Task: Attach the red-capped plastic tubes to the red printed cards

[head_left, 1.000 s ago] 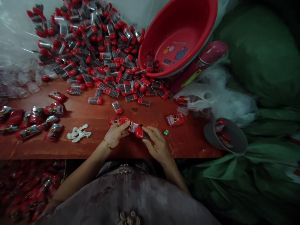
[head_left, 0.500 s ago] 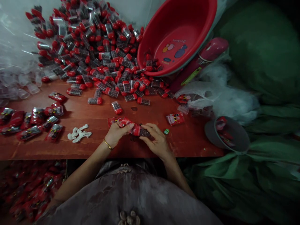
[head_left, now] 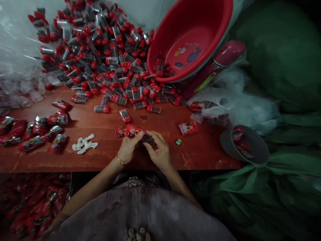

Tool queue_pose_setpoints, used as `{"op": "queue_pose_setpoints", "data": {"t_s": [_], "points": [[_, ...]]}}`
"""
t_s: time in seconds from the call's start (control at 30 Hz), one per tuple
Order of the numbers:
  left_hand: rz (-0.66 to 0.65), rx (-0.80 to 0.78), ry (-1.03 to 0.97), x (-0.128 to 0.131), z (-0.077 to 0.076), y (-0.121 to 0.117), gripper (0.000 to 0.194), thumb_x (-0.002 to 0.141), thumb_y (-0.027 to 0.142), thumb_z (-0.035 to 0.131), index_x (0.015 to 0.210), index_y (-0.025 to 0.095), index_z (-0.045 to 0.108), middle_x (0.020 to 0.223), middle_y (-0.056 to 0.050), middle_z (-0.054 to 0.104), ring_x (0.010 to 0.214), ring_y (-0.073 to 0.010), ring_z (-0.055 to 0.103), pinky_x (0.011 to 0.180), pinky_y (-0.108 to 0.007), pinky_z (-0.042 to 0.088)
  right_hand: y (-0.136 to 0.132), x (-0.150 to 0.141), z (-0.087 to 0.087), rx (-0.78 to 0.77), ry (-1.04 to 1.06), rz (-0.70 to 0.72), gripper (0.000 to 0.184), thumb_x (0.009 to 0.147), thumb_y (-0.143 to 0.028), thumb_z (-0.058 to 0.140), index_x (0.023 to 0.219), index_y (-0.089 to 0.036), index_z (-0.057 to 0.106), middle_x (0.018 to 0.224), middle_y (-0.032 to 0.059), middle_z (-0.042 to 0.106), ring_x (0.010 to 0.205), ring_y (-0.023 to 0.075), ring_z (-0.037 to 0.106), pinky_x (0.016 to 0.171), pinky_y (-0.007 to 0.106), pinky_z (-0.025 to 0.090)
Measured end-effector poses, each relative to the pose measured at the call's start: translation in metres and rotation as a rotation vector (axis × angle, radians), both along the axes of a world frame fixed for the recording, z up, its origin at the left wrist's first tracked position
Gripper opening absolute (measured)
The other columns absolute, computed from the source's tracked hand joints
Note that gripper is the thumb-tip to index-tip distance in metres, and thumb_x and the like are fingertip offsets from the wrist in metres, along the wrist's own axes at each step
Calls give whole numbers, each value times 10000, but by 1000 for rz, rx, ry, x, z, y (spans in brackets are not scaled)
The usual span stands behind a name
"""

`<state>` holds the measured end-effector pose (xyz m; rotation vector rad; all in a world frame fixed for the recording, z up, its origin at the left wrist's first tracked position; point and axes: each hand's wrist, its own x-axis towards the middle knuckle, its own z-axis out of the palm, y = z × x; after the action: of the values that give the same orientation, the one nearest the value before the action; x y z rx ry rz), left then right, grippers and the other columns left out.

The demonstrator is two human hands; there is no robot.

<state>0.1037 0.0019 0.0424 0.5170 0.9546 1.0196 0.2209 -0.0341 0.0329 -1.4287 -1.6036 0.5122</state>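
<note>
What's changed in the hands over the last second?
The right hand moved left, bringing the dark tube into the red wrapper at the left hand; the tube's red end is now hidden. Neither hand let go. The red basin and white scrap stayed put.

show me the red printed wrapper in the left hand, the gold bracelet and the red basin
Red printed wrapper (head_left: 133, 130): head view, on its printed face.
Gold bracelet (head_left: 120, 160): head view, on its visible band.
Red basin (head_left: 188, 30): head view, on its bare inner surface.
</note>
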Motion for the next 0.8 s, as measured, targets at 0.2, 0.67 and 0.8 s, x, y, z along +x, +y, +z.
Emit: {"op": "queue_pose_setpoints", "data": {"t_s": [0.2,0.67,0.8], "points": [[66,-98,-62,1,4,2,307,513,339,822,674,132,663,662,-9,664,613,-123,594,658,-266,478,-7,-6,1,-117,157,-71,355,794,-294,588,1140,-217,568,1095,81,658,995,199,626,883,357,506],[-184,84,-51,0,5,-5,347,613,433,751,777,136,678,591,-13,614,472,-111,527,408,-225,403,-11,-11,5,-297,451,-67,221,828,-372,525,934,-187,582,526,-54,602,387,101,558,416,208,452],[-37,84,-52,-1,7,-3,358,607,451,756,786,151,682,710,-33,663,570,-112,565,505,-225,434,-10,-12,2,-307,496,-38,217,801,-389,560,884,-188,573,457,-68,567,376,109,560,417,205,446]]}}
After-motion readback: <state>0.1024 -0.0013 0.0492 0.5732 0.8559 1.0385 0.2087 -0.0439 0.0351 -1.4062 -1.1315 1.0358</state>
